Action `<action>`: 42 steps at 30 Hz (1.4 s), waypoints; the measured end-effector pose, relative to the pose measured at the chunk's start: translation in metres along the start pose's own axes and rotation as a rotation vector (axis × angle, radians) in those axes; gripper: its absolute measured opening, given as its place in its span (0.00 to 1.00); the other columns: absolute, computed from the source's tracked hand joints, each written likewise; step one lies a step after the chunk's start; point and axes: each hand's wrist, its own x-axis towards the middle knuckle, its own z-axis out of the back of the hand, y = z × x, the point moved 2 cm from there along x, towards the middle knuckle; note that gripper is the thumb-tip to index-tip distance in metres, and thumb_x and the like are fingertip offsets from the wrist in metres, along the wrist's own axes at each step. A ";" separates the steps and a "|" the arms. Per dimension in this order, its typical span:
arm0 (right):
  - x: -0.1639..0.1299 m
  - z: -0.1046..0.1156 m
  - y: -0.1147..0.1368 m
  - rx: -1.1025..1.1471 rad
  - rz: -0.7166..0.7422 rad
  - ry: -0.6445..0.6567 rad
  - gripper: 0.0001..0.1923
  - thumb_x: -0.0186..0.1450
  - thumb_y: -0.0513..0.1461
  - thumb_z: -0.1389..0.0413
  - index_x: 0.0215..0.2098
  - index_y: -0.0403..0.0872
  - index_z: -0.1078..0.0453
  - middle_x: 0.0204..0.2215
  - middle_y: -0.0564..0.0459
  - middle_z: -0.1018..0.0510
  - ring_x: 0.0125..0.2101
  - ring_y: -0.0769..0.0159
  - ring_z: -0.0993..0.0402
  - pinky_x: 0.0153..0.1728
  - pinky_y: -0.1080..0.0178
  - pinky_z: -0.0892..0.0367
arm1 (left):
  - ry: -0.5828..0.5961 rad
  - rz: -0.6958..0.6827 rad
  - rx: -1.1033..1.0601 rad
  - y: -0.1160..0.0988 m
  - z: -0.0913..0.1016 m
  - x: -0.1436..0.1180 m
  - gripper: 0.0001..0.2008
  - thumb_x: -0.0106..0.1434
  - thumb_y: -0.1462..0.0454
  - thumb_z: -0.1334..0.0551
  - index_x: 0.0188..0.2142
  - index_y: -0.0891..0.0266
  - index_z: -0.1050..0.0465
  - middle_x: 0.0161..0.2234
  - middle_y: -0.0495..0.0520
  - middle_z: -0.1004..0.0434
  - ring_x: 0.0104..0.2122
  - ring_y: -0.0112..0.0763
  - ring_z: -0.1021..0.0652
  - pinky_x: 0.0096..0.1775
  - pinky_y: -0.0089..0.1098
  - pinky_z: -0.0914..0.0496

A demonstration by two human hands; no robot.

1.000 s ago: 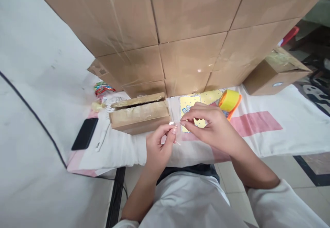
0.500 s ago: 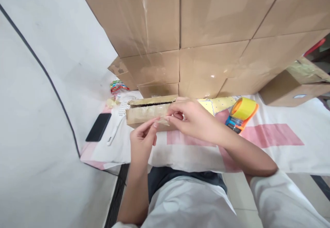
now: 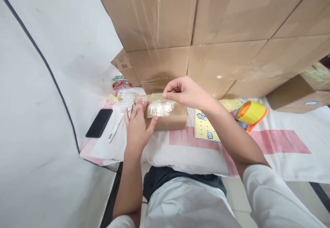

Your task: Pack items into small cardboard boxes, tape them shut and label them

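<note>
Box point(image 3: 170, 122), contents hidden, lies under the splayed left hand point(image 3: 137, 127) and the pinched right hand point(image 3: 187, 92), its grasp unclear.

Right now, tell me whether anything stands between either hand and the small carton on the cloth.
Nothing visible does: the left hand rests on the small carton, and the right hand is at its top, contact there unclear.

Box point(image 3: 168, 123) shows smooth, matt cardboard; tape point(image 3: 162, 109) on it is glossy, clear plastic; cloth point(image 3: 165, 154) beneath is matt and creased; phone point(image 3: 99, 123) presents a smooth face; wall point(image 3: 38, 125) is matt, lightly marked
</note>
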 end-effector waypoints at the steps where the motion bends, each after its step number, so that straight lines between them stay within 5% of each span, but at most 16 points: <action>1: 0.002 -0.002 -0.001 0.044 0.002 0.050 0.06 0.62 0.38 0.38 0.28 0.44 0.26 0.21 0.59 0.33 0.23 0.74 0.42 0.25 0.66 0.46 | 0.006 0.024 -0.021 0.002 -0.003 0.000 0.41 0.72 0.52 0.43 0.75 0.60 0.63 0.63 0.63 0.26 0.70 0.47 0.37 0.72 0.56 0.60; 5: 0.010 -0.016 -0.012 0.093 -0.088 0.207 0.07 0.63 0.40 0.39 0.30 0.44 0.24 0.22 0.58 0.32 0.24 0.73 0.41 0.26 0.66 0.45 | -0.012 0.052 -0.080 0.006 -0.007 -0.002 0.35 0.75 0.58 0.49 0.76 0.59 0.63 0.63 0.61 0.26 0.70 0.43 0.36 0.72 0.55 0.61; 12: 0.030 -0.031 -0.041 -0.486 -0.204 -0.054 0.05 0.59 0.35 0.41 0.26 0.45 0.25 0.23 0.55 0.24 0.27 0.70 0.31 0.28 0.65 0.43 | -0.028 0.080 -0.101 0.004 -0.009 -0.003 0.35 0.74 0.65 0.52 0.76 0.58 0.67 0.62 0.57 0.24 0.69 0.40 0.35 0.72 0.54 0.61; 20: 0.026 -0.030 -0.027 -0.551 -0.196 -0.026 0.03 0.60 0.38 0.39 0.29 0.46 0.25 0.24 0.56 0.24 0.27 0.70 0.32 0.27 0.65 0.44 | -0.051 0.106 -0.161 0.003 -0.010 -0.004 0.34 0.74 0.64 0.50 0.75 0.58 0.61 0.62 0.58 0.25 0.69 0.40 0.34 0.72 0.55 0.61; 24: 0.023 -0.028 -0.024 -0.438 -0.179 -0.004 0.05 0.60 0.39 0.38 0.28 0.45 0.27 0.22 0.58 0.27 0.24 0.72 0.35 0.27 0.65 0.45 | -0.100 0.115 -0.263 0.002 -0.007 -0.007 0.30 0.74 0.60 0.48 0.73 0.56 0.52 0.63 0.59 0.26 0.68 0.41 0.33 0.71 0.57 0.66; 28: 0.021 -0.027 -0.022 -0.264 -0.129 0.027 0.06 0.60 0.38 0.37 0.28 0.45 0.27 0.19 0.60 0.31 0.22 0.73 0.38 0.24 0.66 0.46 | -0.172 0.093 -0.349 -0.007 -0.002 -0.010 0.17 0.72 0.54 0.43 0.57 0.53 0.28 0.61 0.57 0.24 0.68 0.45 0.32 0.70 0.60 0.69; 31: 0.018 -0.029 -0.017 -0.175 -0.133 0.068 0.06 0.60 0.37 0.37 0.27 0.44 0.27 0.19 0.60 0.32 0.22 0.73 0.39 0.23 0.66 0.47 | -0.251 0.123 -0.378 -0.016 0.001 -0.009 0.09 0.69 0.54 0.37 0.39 0.55 0.22 0.53 0.54 0.17 0.63 0.45 0.26 0.70 0.60 0.63; 34: 0.015 -0.030 -0.012 -0.132 -0.116 0.062 0.07 0.60 0.37 0.37 0.26 0.44 0.27 0.18 0.60 0.33 0.22 0.74 0.41 0.23 0.66 0.47 | -0.330 0.206 -0.454 -0.022 0.001 -0.008 0.11 0.68 0.55 0.36 0.33 0.56 0.24 0.38 0.50 0.15 0.46 0.39 0.17 0.69 0.55 0.48; 37: 0.015 -0.027 -0.011 -0.168 -0.090 -0.007 0.08 0.61 0.38 0.37 0.26 0.43 0.26 0.18 0.60 0.33 0.21 0.74 0.42 0.24 0.66 0.47 | -0.246 0.377 -0.640 -0.028 -0.002 -0.009 0.11 0.67 0.54 0.36 0.42 0.57 0.23 0.30 0.49 0.17 0.34 0.35 0.17 0.53 0.43 0.27; 42: 0.019 -0.017 -0.014 -0.249 -0.108 -0.157 0.09 0.63 0.39 0.39 0.26 0.44 0.27 0.19 0.58 0.32 0.22 0.73 0.40 0.26 0.64 0.46 | -0.162 0.505 -0.652 -0.033 0.001 -0.011 0.23 0.67 0.54 0.36 0.58 0.56 0.31 0.27 0.48 0.21 0.33 0.35 0.17 0.40 0.35 0.25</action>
